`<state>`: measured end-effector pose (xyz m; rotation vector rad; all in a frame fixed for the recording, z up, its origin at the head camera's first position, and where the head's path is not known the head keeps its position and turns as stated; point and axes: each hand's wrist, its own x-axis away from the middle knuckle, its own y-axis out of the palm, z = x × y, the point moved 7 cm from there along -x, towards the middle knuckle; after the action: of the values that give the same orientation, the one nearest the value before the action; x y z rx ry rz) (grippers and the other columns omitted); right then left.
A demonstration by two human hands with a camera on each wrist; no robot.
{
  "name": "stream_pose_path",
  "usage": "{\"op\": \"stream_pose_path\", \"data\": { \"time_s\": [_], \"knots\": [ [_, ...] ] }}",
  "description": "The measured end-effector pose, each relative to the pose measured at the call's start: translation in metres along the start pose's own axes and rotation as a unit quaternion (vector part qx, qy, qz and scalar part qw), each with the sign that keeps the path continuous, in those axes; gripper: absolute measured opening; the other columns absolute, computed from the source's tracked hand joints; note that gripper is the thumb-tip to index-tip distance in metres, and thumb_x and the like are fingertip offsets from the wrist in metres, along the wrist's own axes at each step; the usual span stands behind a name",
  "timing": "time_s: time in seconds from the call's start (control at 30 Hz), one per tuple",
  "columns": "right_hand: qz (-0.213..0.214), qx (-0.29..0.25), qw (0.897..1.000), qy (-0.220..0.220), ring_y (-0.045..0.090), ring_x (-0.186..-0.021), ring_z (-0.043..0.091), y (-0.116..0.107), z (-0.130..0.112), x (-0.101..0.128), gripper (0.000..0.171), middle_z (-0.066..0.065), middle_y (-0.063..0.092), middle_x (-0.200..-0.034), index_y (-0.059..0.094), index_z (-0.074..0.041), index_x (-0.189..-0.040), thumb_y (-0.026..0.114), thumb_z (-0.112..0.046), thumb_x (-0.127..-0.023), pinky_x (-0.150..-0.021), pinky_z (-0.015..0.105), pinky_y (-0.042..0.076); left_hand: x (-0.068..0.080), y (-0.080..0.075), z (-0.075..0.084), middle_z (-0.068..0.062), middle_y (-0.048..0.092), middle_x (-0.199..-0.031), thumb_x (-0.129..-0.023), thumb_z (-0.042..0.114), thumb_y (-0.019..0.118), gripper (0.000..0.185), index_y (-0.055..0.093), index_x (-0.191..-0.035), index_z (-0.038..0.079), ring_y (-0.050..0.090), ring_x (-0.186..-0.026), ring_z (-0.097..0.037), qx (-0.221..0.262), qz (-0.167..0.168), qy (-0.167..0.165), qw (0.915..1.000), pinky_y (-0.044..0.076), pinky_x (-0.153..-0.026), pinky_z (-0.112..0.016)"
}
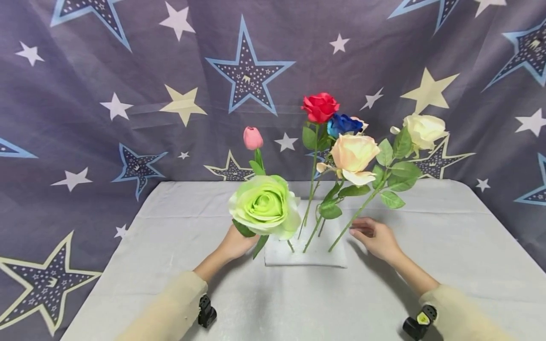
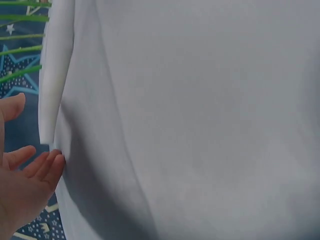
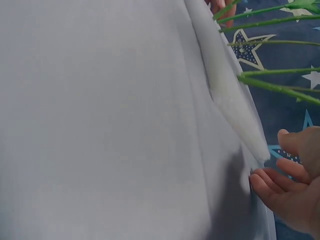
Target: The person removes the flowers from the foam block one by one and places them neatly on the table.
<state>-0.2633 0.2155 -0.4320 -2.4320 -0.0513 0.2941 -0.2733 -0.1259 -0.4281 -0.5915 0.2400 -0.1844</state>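
- White foam block [image 1: 304, 255] lying flat on the table [image 1: 128, 265], directly between the two hands, with several flower stems stuck in it.
- Left hand [image 1: 236, 243] at the block's left edge, partly hidden behind the green rose [image 1: 265, 205]; in the left wrist view, fingers [image 2: 47, 165] nearly straight, tips at the block's corner [image 2: 52, 100], gripping nothing.
- Right hand [image 1: 377, 237] just off the block's right side, fingers relaxed and pointing left; fingertips close to the leaning stem of the cream rose [image 1: 424, 130], contact not clear.
- In the right wrist view, right-hand fingers [image 3: 272, 187] loosely open beside the block's end [image 3: 235, 105], empty.
- Above and beyond both hands: pink bud [image 1: 253, 138], red rose [image 1: 320, 107], blue rose [image 1: 342, 124], peach rose [image 1: 354, 152].
- Behind everything, star-patterned cloth [image 1: 128, 94].
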Motion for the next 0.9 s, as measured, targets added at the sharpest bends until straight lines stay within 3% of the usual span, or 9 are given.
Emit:
{"op": "stream_pose_path", "data": {
  "time_s": [0.17,0.3,0.5,0.63,0.9],
  "knots": [
    [-0.020,-0.049,0.998,0.034,0.070,-0.084,0.011,0.011,-0.001,-0.004,0.029,0.026,0.070,-0.106,0.063,0.009,-0.111,0.067,-0.008,-0.088,-0.074,0.012,0.053,-0.004,0.009,0.002,-0.015,0.063,-0.125,-0.085,0.009,0.071,0.046,0.054,-0.127,0.004,0.057,-0.123,-0.031,0.051,-0.004,0.006,0.9987,0.047,-0.106,-0.045],
    [-0.025,-0.063,0.996,0.051,0.070,-0.089,0.019,0.013,-0.003,-0.005,0.028,0.026,0.070,-0.107,0.064,0.007,-0.113,0.064,-0.006,-0.089,-0.074,0.010,0.052,-0.003,0.013,0.003,-0.016,0.063,-0.124,-0.083,0.010,0.073,0.048,0.055,-0.126,0.003,0.056,-0.123,-0.032,0.048,0.002,-0.016,0.9987,0.047,-0.106,-0.046],
    [-0.021,-0.042,0.998,0.051,0.070,-0.092,0.031,0.011,-0.006,-0.006,0.026,0.025,0.070,-0.105,0.064,0.007,-0.113,0.063,-0.006,-0.090,-0.076,0.017,0.056,-0.004,0.015,0.003,-0.015,0.064,-0.122,-0.083,0.013,0.073,0.047,0.056,-0.125,0.003,0.058,-0.121,-0.031,0.031,0.010,-0.032,0.9989,0.047,-0.106,-0.046],
    [-0.020,-0.032,0.998,0.048,0.070,-0.091,0.032,0.010,-0.008,-0.006,0.025,0.024,0.071,-0.104,0.065,0.006,-0.112,0.063,-0.007,-0.090,-0.076,0.022,0.058,-0.004,0.016,0.002,-0.016,0.064,-0.121,-0.083,0.013,0.072,0.047,0.054,-0.125,0.002,0.058,-0.120,-0.031,0.029,0.016,-0.034,0.9989,0.048,-0.105,-0.046],
    [-0.025,-0.027,0.998,0.046,0.072,-0.086,0.029,0.012,-0.012,-0.005,0.024,0.023,0.072,-0.100,0.066,0.005,-0.110,0.063,-0.004,-0.088,-0.071,0.020,0.057,-0.005,0.016,-0.001,-0.017,0.061,-0.124,-0.082,0.013,0.073,0.053,0.051,-0.129,0.002,0.056,-0.123,-0.033,0.041,0.023,-0.051,0.9976,0.046,-0.107,-0.046]
  ]
}}
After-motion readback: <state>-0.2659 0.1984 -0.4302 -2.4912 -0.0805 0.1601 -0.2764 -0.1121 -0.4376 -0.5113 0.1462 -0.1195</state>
